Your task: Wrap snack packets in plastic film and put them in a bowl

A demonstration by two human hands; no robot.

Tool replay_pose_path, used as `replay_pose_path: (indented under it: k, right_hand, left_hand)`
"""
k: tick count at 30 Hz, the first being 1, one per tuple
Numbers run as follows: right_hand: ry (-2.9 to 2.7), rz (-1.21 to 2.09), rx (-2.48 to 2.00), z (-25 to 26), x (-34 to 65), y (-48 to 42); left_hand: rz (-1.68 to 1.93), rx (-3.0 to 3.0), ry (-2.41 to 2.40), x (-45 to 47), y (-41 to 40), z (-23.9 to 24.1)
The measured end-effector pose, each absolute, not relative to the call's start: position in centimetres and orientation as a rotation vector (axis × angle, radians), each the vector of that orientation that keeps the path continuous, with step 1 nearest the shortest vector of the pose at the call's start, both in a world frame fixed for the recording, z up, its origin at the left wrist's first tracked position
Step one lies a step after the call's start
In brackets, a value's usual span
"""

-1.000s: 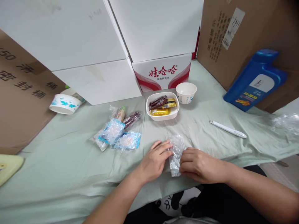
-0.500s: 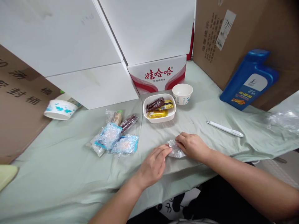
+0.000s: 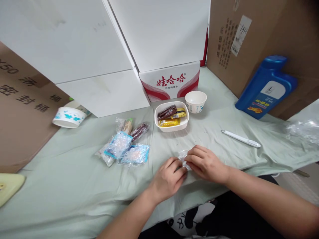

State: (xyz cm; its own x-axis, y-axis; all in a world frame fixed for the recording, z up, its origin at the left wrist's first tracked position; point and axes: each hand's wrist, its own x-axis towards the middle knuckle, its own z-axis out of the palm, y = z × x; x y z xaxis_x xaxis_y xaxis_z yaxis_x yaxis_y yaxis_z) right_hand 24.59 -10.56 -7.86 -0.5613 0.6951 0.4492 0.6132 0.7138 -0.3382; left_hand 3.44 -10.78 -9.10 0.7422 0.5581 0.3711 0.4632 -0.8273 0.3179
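Note:
Near the table's front edge, my left hand point(image 3: 170, 177) and my right hand point(image 3: 205, 162) both pinch a small clear plastic wrapper point(image 3: 183, 156), partly hidden under my fingers. Whether anything is inside it I cannot tell. Beyond my hands stands a white rectangular bowl point(image 3: 171, 129) holding yellow and dark brown packaged snacks. To the left lies a loose pile of wrapped packets, among them two blue-edged ones; one is a blue-edged packet point(image 3: 136, 154) nearest my left hand. A dark brown snack point(image 3: 139, 132) in clear film rests behind it.
A white paper bowl point(image 3: 196, 103) stands behind the rectangular bowl; another paper bowl point(image 3: 69, 118) is tipped at the left. A white utility knife point(image 3: 240, 138) lies to the right. A blue bottle point(image 3: 266, 88) leans by a cardboard box point(image 3: 254, 49). White boxes point(image 3: 171, 81) line the back.
My right hand has closed further over the plastic wrapper, covering more of it. My left fingers have curled in, and the two hands are closer together. The view has shifted slightly.

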Motion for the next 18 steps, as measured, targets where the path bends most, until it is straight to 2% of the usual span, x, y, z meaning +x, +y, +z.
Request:
replay_pose_path:
  k: [8, 13, 18]
  right_hand:
    - [-2.581, 0.208, -1.176, -10.5, 23.9, -11.4]
    - [-2.586, 0.257, -1.172, -9.5, 24.0, -11.5]
    - [-2.523, 0.383, -1.065, -8.2, 24.6, -11.4]
  left_hand:
    - [0.825, 2.771, 0.912, 3.1, -10.7, -9.1]
    - [0.756, 2.794, 0.93, 3.1, -10.2, -9.3]
    - [0.852, 2.751, 0.902, 2.8, -10.2, -9.6]
